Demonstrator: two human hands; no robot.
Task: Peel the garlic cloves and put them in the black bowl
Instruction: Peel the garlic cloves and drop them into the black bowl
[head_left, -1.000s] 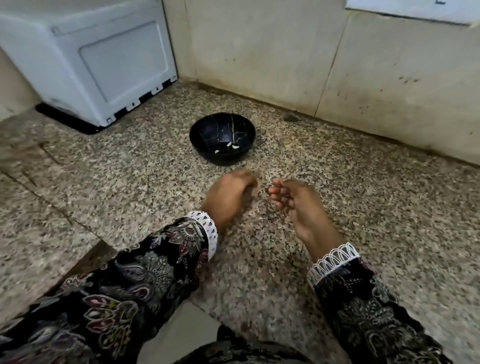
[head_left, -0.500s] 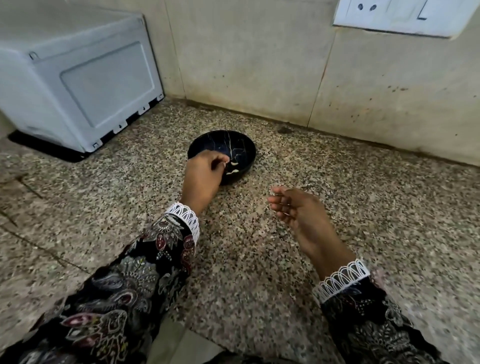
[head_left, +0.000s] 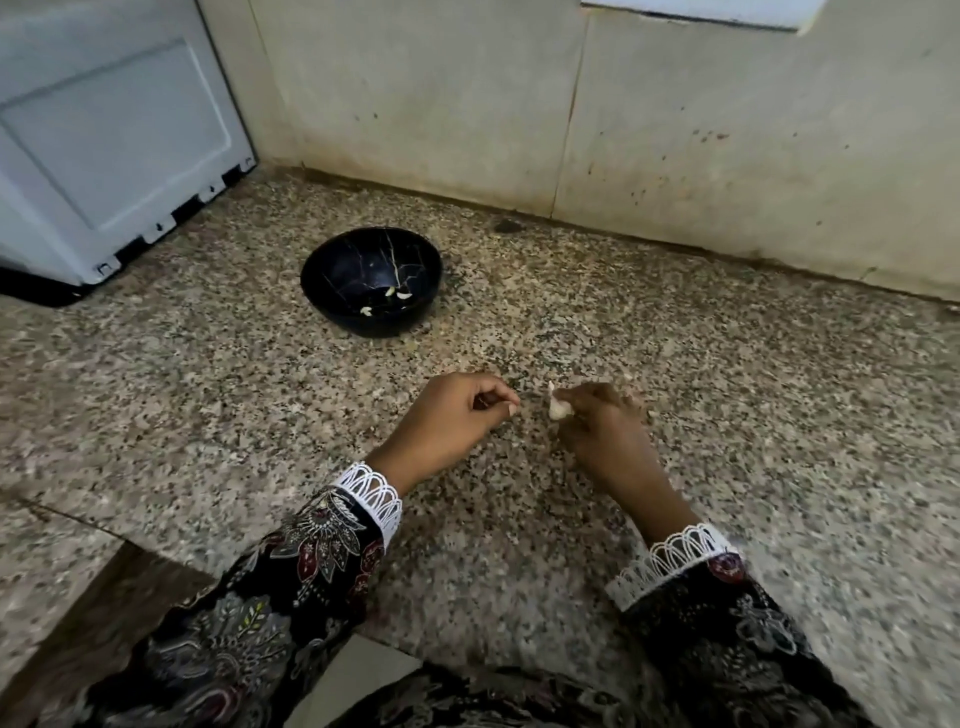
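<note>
Garlic clove (head_left: 560, 408), pale and still partly in its skin, is pinched at the fingertips of the right hand (head_left: 602, 431), just above the speckled granite counter (head_left: 727, 415). Right hand fingers are curled inward around the clove; whether any skin is loose on it cannot be determined from this view.

Nearest the camera, both forearms enter from the bottom edge in dark floral-print sleeves (head_left: 291, 587) finished with white lace cuffs (head_left: 374, 493).

Left hand (head_left: 457, 415) sits just beside the right hand, apart from it by a small gap. Its fingers are curled with thumb and forefinger tips drawn together; whether they pinch a scrap of peel cannot be told. It does not touch the clove.

Farther out, the black bowl (head_left: 332, 270) stands upright on the counter, well apart from both hands. It carries thin pale vein-like lines on its inner wall. Three peeled cloves (head_left: 400, 294) lie at the bottom of it, two close together and one slightly apart.

At far left, a white appliance (head_left: 114, 135) stands on the counter near the bowl, not touching it. A beige tiled wall (head_left: 467, 104) with small dark specks closes the back.
</note>
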